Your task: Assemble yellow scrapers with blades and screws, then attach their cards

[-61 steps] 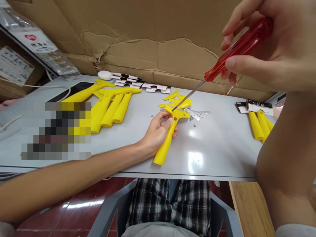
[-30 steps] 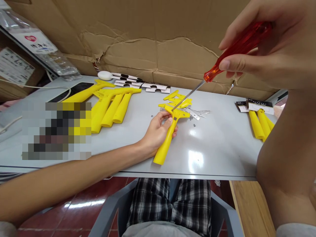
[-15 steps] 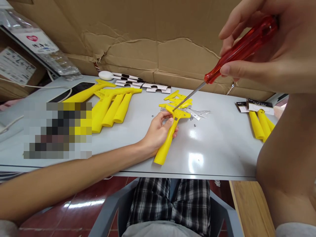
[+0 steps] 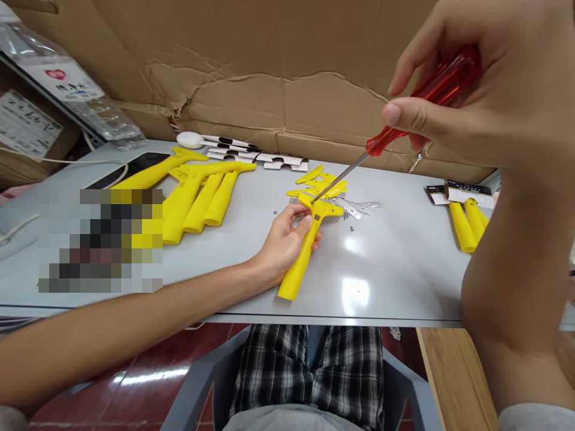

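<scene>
A yellow T-shaped scraper handle (image 4: 299, 263) lies tilted in my left hand (image 4: 287, 239), whose fingers wrap round it just below its head. My right hand (image 4: 485, 102) grips a screwdriver (image 4: 442, 78) with a clear red handle. Its metal shaft slants down to the left, and the tip touches the left side of the scraper's head. Right behind the head lie several small yellow head pieces (image 4: 330, 179). Thin metal blades (image 4: 362, 206) and small dark screws (image 4: 345, 214) are scattered beside them.
Several yellow scraper handles (image 4: 197, 197) lie at the left, near a phone (image 4: 130, 170) and a blurred-out patch. Folded cards (image 4: 283, 158) and a white spoon-like object (image 4: 191, 140) rest along the cardboard wall (image 4: 238, 102). Carded yellow scrapers (image 4: 462, 227) lie at the right. A plastic bottle (image 4: 76, 84) leans back left.
My right hand has turned on the screwdriver, its thumb shifting along the handle, which has moved slightly left and down. The tip stays on the scraper's head; my left hand holds almost still.
</scene>
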The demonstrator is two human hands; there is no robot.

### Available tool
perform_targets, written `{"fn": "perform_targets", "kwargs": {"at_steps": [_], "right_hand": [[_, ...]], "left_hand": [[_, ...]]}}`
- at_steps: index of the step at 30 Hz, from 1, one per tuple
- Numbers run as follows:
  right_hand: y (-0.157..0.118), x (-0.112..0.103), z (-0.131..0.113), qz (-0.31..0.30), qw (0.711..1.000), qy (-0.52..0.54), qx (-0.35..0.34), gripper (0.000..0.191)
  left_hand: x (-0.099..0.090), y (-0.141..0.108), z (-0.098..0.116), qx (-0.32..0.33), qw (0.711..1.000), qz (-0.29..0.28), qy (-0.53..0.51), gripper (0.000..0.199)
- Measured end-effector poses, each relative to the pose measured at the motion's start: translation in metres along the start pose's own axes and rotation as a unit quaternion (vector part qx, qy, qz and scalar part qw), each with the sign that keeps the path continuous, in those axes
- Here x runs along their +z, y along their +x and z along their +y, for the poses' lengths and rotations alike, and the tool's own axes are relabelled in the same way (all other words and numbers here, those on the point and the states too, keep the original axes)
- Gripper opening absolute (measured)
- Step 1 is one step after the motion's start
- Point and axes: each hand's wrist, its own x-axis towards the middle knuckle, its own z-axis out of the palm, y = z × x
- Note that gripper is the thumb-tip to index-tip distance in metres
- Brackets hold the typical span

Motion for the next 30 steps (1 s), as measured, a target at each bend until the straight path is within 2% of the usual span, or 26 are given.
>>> {"fn": "perform_targets", "kwargs": {"at_steps": [2, 5, 8, 10, 15, 19, 27, 30], "right_hand": [[0.001, -0.001, 0.002, -0.014, 1.000, 0.019, -0.003, 0.030], [0.000, -0.002, 0.005, -0.024, 0.998, 0.063, -0.011, 0.057], [-0.001, -0.002, 0.007, -0.028, 0.996, 0.082, -0.025, 0.063], [0.000, -0.001, 0.009, -0.030, 0.996, 0.081, -0.024, 0.060], [0.002, -0.002, 0.015, -0.010, 0.999, 0.040, -0.027, 0.036], [0.002, -0.002, 0.012, -0.005, 0.999, 0.008, -0.047, 0.042], [0.000, 0.001, 0.001, -0.008, 1.000, 0.022, -0.007, 0.029], [-0.003, 0.000, -0.001, -0.018, 0.998, 0.060, -0.014, 0.038]], "left_hand": [[0.000, 0.000, 0.000, 0.003, 1.000, 0.001, 0.000, 0.014], [-0.001, 0.000, 0.000, 0.004, 1.000, 0.002, 0.003, 0.016], [-0.001, 0.000, -0.001, 0.006, 1.000, 0.000, 0.006, 0.018], [-0.001, 0.000, 0.000, 0.007, 1.000, 0.000, 0.006, 0.019], [0.001, -0.001, 0.002, -0.001, 1.000, 0.007, 0.009, 0.017], [0.002, -0.002, 0.003, -0.005, 1.000, 0.010, 0.009, 0.015], [-0.001, -0.001, 0.000, 0.000, 1.000, -0.004, 0.006, 0.019], [-0.003, 0.000, -0.001, 0.011, 1.000, -0.011, 0.003, 0.021]]}}
